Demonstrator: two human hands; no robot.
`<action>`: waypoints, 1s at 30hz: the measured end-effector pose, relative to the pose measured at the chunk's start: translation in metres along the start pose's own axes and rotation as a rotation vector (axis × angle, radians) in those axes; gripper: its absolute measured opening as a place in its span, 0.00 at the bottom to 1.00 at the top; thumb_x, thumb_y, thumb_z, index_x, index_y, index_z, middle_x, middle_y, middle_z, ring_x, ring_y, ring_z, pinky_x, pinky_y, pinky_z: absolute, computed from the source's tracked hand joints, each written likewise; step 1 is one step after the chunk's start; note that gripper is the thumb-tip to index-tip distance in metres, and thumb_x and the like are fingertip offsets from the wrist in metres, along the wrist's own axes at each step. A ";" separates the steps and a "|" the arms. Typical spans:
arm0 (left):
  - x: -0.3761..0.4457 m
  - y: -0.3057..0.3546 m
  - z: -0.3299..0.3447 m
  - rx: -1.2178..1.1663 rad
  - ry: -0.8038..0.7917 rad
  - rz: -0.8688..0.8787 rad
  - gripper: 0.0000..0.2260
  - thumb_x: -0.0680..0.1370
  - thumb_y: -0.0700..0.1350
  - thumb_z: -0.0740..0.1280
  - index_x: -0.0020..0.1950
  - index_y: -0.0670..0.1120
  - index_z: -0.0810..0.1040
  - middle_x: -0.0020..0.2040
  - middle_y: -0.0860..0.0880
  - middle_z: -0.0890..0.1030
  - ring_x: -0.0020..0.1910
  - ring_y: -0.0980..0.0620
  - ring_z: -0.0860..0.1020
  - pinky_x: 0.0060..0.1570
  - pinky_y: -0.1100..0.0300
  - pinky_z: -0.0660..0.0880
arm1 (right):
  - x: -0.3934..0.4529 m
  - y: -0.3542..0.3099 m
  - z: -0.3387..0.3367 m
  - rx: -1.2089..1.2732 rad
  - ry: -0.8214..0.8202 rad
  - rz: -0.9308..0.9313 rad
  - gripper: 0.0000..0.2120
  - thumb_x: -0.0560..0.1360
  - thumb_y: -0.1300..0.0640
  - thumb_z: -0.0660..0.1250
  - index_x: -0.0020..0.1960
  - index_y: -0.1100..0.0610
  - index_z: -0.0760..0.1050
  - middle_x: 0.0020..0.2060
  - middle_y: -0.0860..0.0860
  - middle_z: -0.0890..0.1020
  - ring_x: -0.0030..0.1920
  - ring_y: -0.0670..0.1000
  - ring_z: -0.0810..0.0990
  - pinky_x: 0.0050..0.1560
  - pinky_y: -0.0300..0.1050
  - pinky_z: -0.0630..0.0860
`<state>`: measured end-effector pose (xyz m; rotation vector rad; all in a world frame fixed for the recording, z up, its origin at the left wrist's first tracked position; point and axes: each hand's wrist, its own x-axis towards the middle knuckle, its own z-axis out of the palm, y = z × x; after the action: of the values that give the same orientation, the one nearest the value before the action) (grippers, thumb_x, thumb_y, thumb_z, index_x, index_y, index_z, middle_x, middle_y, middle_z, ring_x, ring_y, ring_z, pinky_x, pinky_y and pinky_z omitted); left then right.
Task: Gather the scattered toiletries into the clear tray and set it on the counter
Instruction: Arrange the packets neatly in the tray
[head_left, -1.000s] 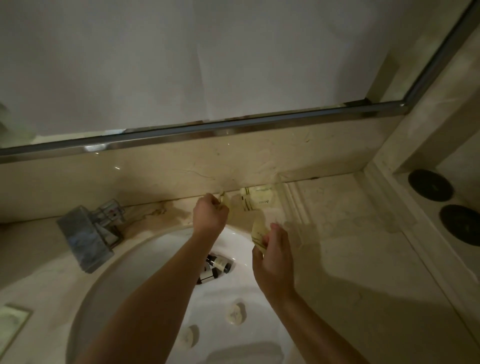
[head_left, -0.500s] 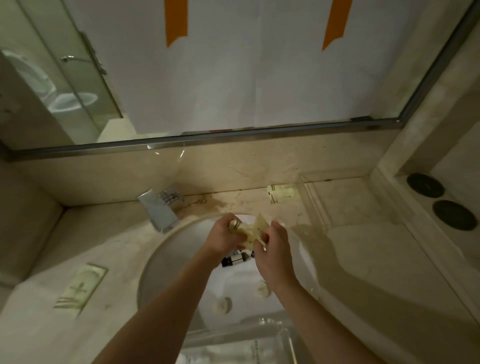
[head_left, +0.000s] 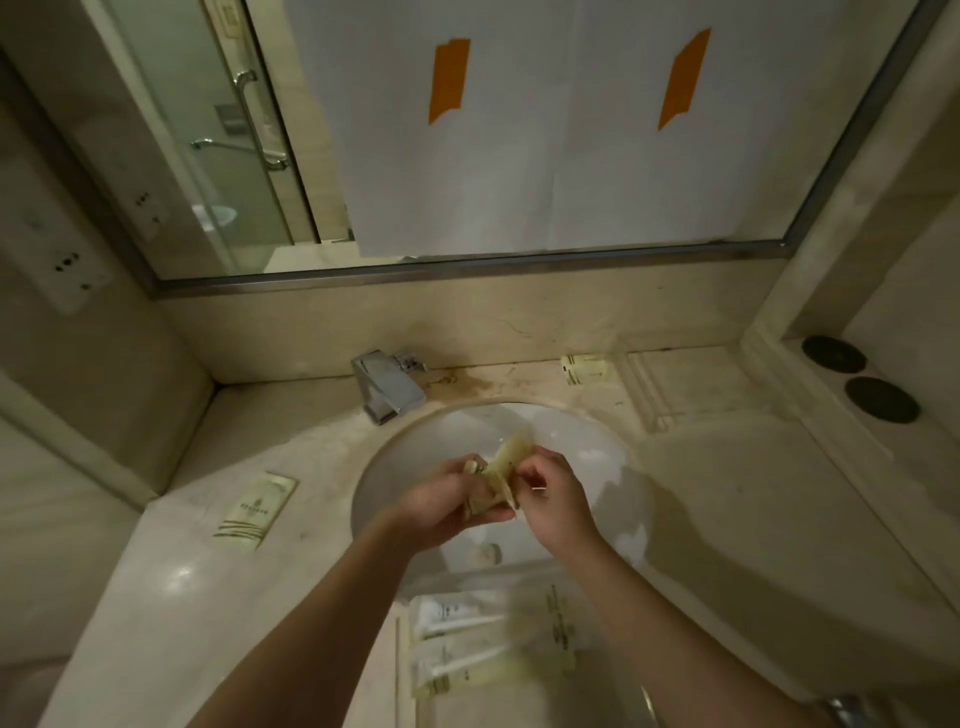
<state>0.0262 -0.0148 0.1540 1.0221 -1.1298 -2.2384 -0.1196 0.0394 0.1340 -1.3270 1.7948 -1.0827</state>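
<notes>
Cream sachets (head_left: 501, 475) pinched in left hand (head_left: 441, 506) and right hand (head_left: 553, 501) grip, above sink (head_left: 597, 441) rim.

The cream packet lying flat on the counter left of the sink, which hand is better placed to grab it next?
Probably the left hand: the cream packet lies on its side of the sink, while the right hand would have to cross over.

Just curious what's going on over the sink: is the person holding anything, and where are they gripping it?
Yes: both hands hold cream toiletry packets. The left hand grips their lower ends; the right hand pinches the right edge.
</notes>
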 end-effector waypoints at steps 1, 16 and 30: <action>-0.005 0.000 0.001 -0.009 -0.029 -0.014 0.08 0.69 0.35 0.65 0.47 0.37 0.75 0.48 0.38 0.80 0.49 0.44 0.80 0.53 0.53 0.80 | -0.003 -0.002 0.001 -0.001 0.021 0.017 0.09 0.74 0.62 0.68 0.42 0.51 0.71 0.52 0.51 0.75 0.50 0.51 0.77 0.46 0.38 0.73; -0.038 -0.013 -0.013 0.159 0.236 0.122 0.16 0.71 0.26 0.68 0.43 0.44 0.67 0.37 0.41 0.77 0.29 0.49 0.80 0.28 0.60 0.75 | -0.039 -0.009 -0.021 0.047 -0.079 0.158 0.13 0.70 0.56 0.74 0.49 0.51 0.72 0.47 0.49 0.77 0.49 0.53 0.78 0.45 0.41 0.73; -0.069 -0.049 -0.019 0.914 0.042 -0.096 0.12 0.72 0.33 0.66 0.42 0.49 0.83 0.39 0.53 0.80 0.41 0.55 0.77 0.38 0.68 0.72 | -0.078 0.028 -0.035 0.047 -0.073 0.443 0.17 0.75 0.56 0.62 0.62 0.60 0.72 0.56 0.57 0.78 0.46 0.54 0.79 0.38 0.45 0.75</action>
<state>0.0823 0.0489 0.1355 1.4464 -2.1962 -1.7148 -0.1401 0.1268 0.1273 -0.8685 1.8772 -0.8151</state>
